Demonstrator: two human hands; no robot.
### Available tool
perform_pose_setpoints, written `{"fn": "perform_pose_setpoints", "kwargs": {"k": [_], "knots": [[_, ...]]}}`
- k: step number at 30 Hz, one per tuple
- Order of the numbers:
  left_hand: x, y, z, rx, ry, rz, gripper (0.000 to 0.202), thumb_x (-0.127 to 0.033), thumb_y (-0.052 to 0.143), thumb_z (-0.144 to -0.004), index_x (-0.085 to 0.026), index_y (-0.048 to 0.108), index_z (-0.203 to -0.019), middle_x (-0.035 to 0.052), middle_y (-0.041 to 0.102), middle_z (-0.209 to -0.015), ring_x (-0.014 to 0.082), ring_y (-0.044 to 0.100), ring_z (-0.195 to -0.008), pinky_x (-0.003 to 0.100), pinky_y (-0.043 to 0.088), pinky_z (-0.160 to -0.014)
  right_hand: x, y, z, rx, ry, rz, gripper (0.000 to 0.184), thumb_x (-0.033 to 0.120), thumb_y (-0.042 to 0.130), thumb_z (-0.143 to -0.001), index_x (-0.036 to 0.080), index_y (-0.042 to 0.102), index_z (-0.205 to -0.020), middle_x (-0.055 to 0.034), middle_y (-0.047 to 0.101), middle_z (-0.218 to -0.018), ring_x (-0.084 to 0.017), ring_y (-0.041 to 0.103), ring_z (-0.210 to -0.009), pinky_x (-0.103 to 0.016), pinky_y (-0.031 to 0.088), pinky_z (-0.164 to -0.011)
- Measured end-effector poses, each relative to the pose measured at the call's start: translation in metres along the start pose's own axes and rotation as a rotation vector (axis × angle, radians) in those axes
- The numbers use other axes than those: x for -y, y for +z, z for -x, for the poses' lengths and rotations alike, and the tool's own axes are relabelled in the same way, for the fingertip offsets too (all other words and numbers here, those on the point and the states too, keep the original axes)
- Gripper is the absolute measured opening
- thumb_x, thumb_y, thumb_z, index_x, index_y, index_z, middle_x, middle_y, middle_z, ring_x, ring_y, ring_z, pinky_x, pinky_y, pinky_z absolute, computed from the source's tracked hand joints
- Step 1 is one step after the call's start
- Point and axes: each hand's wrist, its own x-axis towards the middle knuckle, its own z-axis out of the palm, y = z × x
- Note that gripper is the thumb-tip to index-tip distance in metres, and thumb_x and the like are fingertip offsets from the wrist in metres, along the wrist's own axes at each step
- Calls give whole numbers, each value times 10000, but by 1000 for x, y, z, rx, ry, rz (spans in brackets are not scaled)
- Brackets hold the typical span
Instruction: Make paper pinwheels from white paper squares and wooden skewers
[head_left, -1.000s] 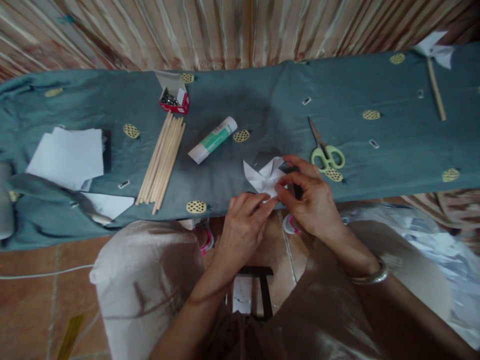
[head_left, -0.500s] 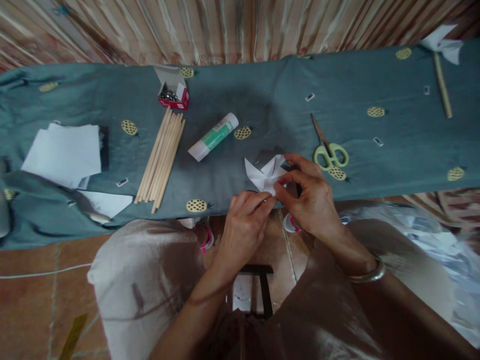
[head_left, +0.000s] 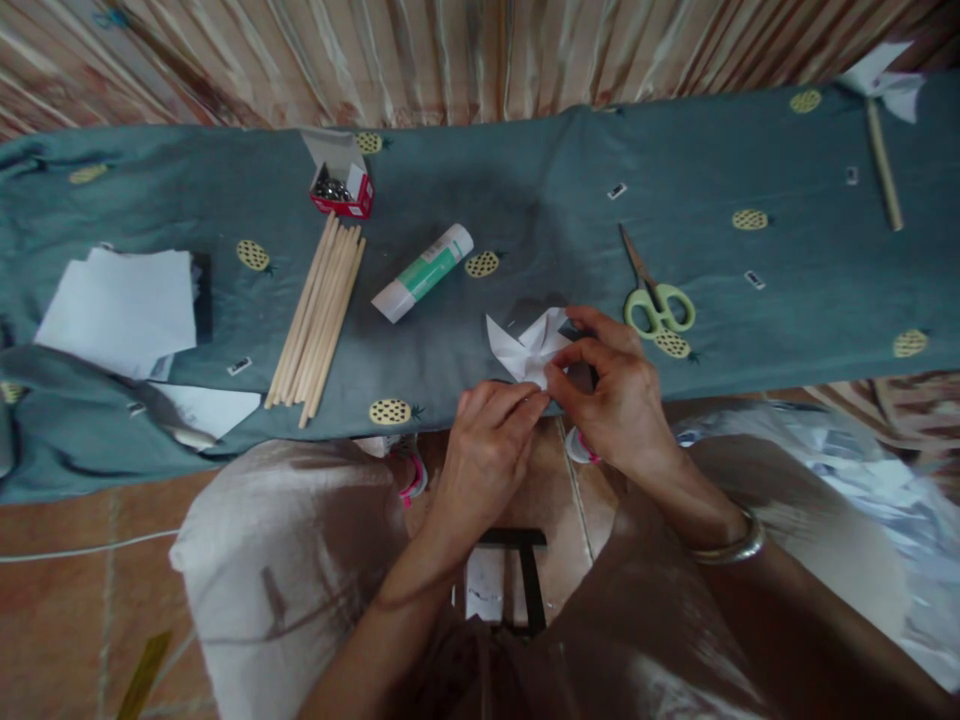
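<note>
A white paper pinwheel (head_left: 525, 345) with folded blades is between my two hands at the near edge of the cloth-covered table. My right hand (head_left: 619, 395) grips its right side, thumb and index finger bent together at the paper and another finger on the upper right blade. On the lower edge, the fingers of my left hand (head_left: 491, 430) are closed near the paper; a tiny shiny spot shows at their tips, too small to name. Green-handled scissors (head_left: 658, 305) lie just right of my right hand. A glue stick (head_left: 424, 272) rests beyond my left hand.
Left of the glue stick lie several wooden sticks (head_left: 319, 320) below an open red box (head_left: 343, 195) of small metal pieces. White paper sheets (head_left: 124, 310) are stacked at far left. A paper pinwheel on a stick (head_left: 881, 150) lies at far right. A plastic bag (head_left: 847, 490) is below the table.
The view has shifted very slightly, moving the table items a little left in the picture. Both hands keep nearly the same hold at the pinwheel.
</note>
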Motion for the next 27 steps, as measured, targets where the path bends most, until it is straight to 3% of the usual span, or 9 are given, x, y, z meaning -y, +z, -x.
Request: {"fn": "perform_pose_setpoints", "kwargs": {"k": [27], "knots": [[0,0,-1,-12,12,-11,224,-155,488,-923,-152,652,-1076,91,696,-1036,199,575,-937,355,462,-787,1,1,4,-16,-28,45,59,192,594,-802,225,643,-796,-96,591,-1280,-310,512,-1219,-530,427,-1028]]}}
